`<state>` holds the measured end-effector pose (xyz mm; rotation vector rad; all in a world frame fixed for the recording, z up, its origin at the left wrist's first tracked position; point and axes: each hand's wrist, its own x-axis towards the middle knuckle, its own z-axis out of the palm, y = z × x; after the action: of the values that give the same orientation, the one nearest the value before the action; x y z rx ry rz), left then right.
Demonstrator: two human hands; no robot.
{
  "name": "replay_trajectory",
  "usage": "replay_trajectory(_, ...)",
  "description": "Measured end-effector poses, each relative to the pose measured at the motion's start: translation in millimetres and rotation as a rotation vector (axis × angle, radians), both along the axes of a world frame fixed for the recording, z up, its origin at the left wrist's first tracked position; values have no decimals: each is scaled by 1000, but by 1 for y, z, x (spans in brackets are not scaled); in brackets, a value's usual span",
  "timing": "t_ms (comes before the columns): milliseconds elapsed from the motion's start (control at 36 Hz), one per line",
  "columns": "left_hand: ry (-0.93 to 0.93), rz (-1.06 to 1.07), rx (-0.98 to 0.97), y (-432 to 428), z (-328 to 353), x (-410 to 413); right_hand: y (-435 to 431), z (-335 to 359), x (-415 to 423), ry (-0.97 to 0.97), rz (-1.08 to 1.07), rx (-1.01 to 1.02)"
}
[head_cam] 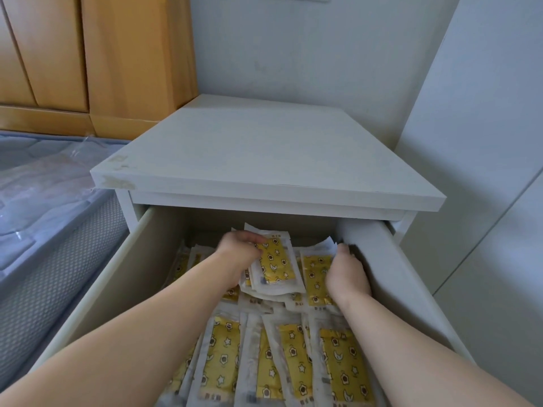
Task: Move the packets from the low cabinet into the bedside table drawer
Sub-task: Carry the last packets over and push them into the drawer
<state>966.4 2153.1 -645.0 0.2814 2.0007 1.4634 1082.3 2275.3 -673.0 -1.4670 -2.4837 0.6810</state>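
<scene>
Yellow-printed packets (223, 362) fill the drawer (390, 274); reaching forward into it, the left hand (239, 254) grips a tilted stack (273, 259), the right hand (348, 274) curls knuckles-up just beside it, grasp unclear.

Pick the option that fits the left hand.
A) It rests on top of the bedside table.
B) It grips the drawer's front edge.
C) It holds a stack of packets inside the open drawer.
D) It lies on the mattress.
C: the left hand grips a stack of packets toward the back of the open drawer, above the packets lying there.
</scene>
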Motion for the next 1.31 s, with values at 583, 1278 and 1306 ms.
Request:
replay_trajectory(583, 4, 104, -31, -6, -3, -16, -17, -25, -19, -156, 303, -328)
replay_trajectory(1278, 30, 223, 38, -8, 9, -33, -7, -21, -23, 198, 122, -451)
replay_trajectory(1306, 19, 236, 49, -8, 9, -33, -6, -20, -22, 208, 129, -466)
